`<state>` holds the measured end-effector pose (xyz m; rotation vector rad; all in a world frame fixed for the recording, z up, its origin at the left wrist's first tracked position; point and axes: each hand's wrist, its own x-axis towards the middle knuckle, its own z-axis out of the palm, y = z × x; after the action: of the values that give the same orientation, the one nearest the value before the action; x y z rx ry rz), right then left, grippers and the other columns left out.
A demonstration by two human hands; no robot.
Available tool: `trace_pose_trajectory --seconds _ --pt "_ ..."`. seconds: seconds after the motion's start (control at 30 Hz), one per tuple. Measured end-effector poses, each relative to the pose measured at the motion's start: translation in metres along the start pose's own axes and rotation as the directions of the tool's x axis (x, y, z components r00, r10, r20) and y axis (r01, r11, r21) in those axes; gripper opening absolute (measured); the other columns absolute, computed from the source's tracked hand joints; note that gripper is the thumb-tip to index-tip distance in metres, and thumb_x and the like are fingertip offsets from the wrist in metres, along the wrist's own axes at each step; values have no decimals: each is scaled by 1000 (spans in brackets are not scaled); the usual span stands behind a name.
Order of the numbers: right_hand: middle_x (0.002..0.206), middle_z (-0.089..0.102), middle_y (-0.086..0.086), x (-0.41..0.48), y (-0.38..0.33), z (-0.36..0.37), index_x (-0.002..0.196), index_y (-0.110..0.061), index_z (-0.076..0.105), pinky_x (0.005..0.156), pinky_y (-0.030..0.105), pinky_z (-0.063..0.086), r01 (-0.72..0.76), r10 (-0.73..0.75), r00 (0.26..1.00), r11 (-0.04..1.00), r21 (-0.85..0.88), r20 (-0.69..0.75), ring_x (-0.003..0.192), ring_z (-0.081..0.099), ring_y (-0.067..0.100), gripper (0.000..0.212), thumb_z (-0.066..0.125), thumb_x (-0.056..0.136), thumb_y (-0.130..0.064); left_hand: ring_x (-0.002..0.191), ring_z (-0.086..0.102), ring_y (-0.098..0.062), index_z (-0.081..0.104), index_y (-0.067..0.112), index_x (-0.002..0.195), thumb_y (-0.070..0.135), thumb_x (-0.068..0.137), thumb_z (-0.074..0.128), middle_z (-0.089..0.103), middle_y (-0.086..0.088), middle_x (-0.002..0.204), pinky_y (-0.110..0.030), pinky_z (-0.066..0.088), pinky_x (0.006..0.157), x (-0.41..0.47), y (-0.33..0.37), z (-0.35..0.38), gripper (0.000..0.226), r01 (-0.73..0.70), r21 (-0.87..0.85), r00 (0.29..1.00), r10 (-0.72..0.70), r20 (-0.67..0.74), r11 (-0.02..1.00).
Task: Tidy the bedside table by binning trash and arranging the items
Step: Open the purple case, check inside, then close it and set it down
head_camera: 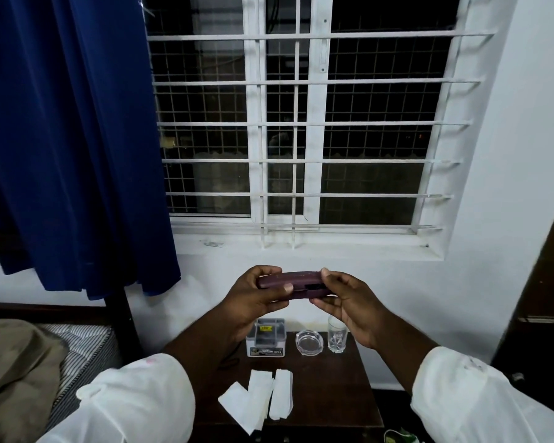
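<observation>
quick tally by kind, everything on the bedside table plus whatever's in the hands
white paper pieces: 3
clear plastic box: 1
glass ashtray: 1
drinking glass: 1
black cord: 1
maroon case: 1
total: 8

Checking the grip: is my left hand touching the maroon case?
Touching. Head view shows the left hand gripping the maroon case, thumb across its front.

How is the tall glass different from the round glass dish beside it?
The drinking glass is tall and narrow; the round dish is low and wide. The drinking glass stands at the right; the round dish sits left of it. Both are clear and stand on the dark table.
</observation>
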<state>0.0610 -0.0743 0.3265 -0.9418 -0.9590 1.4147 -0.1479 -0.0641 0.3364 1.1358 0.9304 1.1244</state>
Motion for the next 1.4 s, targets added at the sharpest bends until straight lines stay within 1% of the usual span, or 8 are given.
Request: trace_pose_trajectory --seconds 0.17,0.37,0.57,0.63,0.73,0.93,1.13,1.4 --pt "111 70 17 3 3 -2 123 -4 64 83 32 61 14 -13 1000 999 -51 28 96 73 29 37 74 89 -14 100 72 -27 58 -3 122 16 89 74 67 -16 116 -43 63 82 1 -3 1 40 -20 -27 999 18 -50 999" --pt "117 74 15 4 8 -3 130 -8 59 83 35 60 -12 18 998 996 -92 65 104 74 31 51 78 83 -1 90 77 -30 68 16 115 48 97 58 78 -9 106 -41 63 72 -1 -2 -1 38 -6 -6 993 5 -121 1000" --pt "120 70 13 3 9 2 130 -15 57 84 38 62 45 -41 999 962 -270 21 103 73 28 52 81 83 -15 85 76 -33 62 10 120 42 106 43 74 -15 110 -42 64 69 1 -4 -2 39 7 -13 978 -10 -210 1000" --pt "124 64 2 5 10 5 126 -23 57 85 37 60 157 -225 972 847 -509 -74 103 69 20 49 80 84 -31 82 76 -32 61 9 120 40 106 42 73 -15 110 -40 63 66 1 -4 -2 39 10 -21 976 -14 -218 1000" --pt "112 57 -13 8 9 5 116 -32 60 77 24 54 325 -562 827 477 -816 1 96 60 5 37 77 84 -39 85 75 -34 60 9 121 39 107 42 72 -17 112 -39 63 64 0 -5 -4 38 19 -32 972 -26 -235 999" --pt "98 59 -11 10 3 6 101 -29 75 78 28 48 416 -524 787 61 -907 326 94 55 11 16 73 86 -31 86 74 -37 60 8 120 38 107 41 72 -17 110 -39 62 62 -1 -3 -3 37 37 -32 968 -44 -246 999" --pt "98 57 -14 9 0 7 92 -32 67 73 29 52 415 -501 782 -24 -909 370 90 53 8 5 69 87 -29 84 73 -38 59 6 119 37 107 44 71 -17 106 -39 63 58 -3 -2 -2 37 73 -38 965 -80 -248 997" --pt "87 62 -10 0 2 8 80 -28 41 63 41 51 445 -514 739 -113 -888 436 81 54 17 26 63 78 -16 88 72 -37 59 8 116 37 108 40 68 -15 105 -41 64 65 -2 0 -1 35 117 -35 961 -122 -248 993"
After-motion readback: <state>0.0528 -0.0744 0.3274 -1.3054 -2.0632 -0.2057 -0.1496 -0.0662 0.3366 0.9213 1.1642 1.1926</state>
